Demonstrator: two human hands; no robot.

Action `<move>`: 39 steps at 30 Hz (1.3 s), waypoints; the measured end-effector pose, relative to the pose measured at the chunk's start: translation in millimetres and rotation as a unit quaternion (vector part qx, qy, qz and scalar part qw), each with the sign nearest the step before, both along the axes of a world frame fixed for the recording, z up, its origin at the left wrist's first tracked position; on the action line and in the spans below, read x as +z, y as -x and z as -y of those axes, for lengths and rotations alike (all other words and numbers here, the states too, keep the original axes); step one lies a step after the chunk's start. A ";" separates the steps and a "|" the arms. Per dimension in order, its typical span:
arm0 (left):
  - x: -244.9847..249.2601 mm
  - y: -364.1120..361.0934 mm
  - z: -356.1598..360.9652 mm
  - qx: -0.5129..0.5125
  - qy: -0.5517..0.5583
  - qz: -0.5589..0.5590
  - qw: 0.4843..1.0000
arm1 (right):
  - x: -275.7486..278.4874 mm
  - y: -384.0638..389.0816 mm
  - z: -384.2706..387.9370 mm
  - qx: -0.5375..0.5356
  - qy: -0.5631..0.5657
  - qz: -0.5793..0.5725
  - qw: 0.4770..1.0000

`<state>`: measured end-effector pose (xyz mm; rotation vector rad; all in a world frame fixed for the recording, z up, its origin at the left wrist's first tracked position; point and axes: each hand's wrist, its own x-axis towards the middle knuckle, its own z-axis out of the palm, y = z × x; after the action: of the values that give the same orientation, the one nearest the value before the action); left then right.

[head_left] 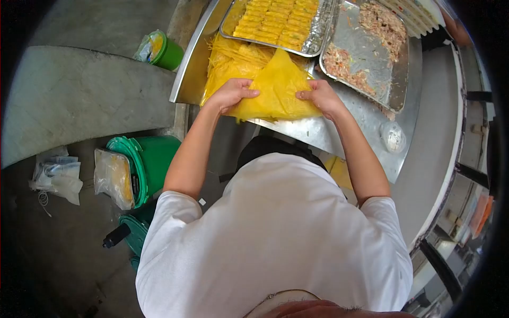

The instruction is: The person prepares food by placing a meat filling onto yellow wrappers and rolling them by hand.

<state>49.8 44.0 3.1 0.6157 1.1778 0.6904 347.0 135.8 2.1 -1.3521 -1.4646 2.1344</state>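
A thin yellow wrapper sheet (281, 93) is held up at the table's near edge, its upper part rising to a point. My left hand (233, 95) pinches its left side with the thumb on top. On its right side, my right hand (319, 97) grips it the same way. Behind it lies a stack of similar yellow sheets (225, 66), partly covered. Several yellow rolls (275, 21) sit in rows in a metal tray (319, 34) beyond. To the right, a second metal tray (350, 45) holds a shredded pinkish filling (383, 29).
A crumpled clear wrap or cup (393, 137) rests on the steel table (344, 127) at right. Green bins (159, 159) stand at lower left, with a plastic bag (59, 177) on the floor. A small green bucket (170, 55) is at upper left.
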 end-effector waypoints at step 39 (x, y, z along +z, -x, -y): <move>-66.8 80.9 1.0 0.122 -0.161 -0.338 0.919 | -62.4 -38.1 57.9 -0.248 -0.182 0.135 0.942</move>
<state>-31.1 43.0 -63.7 1.0490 1.8227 0.9299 385.1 77.9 -60.3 -1.6846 -1.3334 1.3363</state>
